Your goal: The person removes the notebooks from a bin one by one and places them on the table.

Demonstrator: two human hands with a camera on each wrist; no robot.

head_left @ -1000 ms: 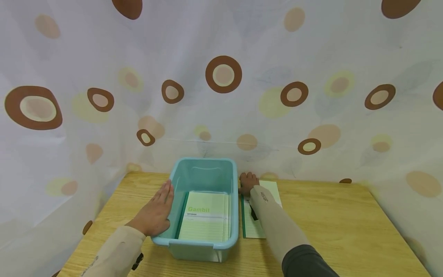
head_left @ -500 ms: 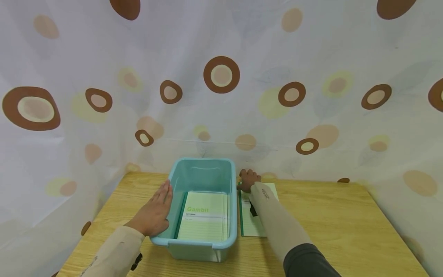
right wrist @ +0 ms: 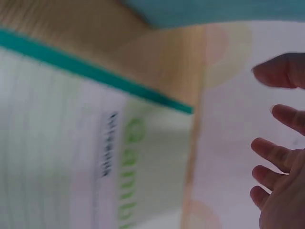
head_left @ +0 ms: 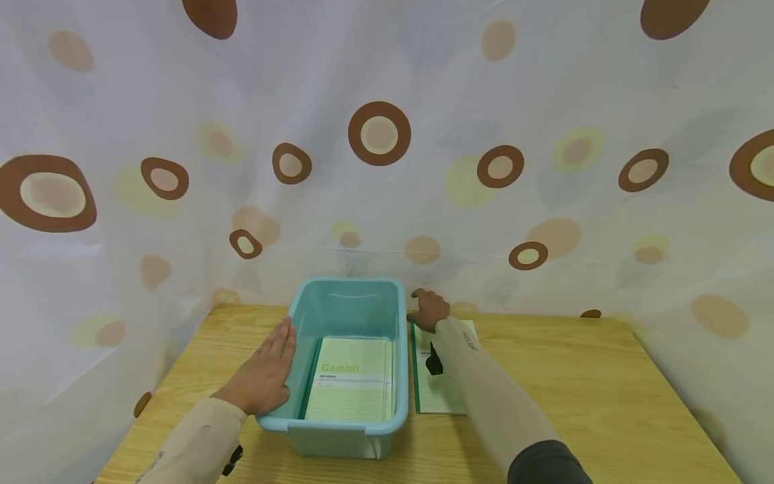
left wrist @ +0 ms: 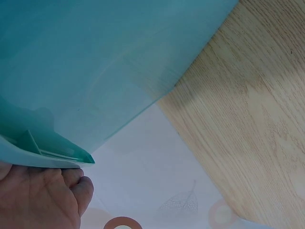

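A light blue plastic bin (head_left: 338,426) stands on the table, with pale green notebooks (head_left: 351,386) lying inside; the top one reads "Gambit". My left hand (head_left: 266,376) rests along the bin's left rim, fingers straight and together. In the left wrist view that hand (left wrist: 43,195) sits right at the rim's edge. To the right of the bin lies another notebook (head_left: 435,390) with a green spine, flat on the table and partly covered by my right sleeve. Above its far end hovers my right hand (head_left: 431,310), holding nothing. Its fingers (right wrist: 271,152) are spread in the right wrist view.
The wooden table (head_left: 574,390) extends to the right of the notebook and a little to the left of the bin. A patterned white curtain (head_left: 375,215) hangs right behind the table's back edge and along both sides.
My right hand has come up off the notebook and its fingers have spread. The left hand stays on the bin's rim. The head view has turned slightly to the right.
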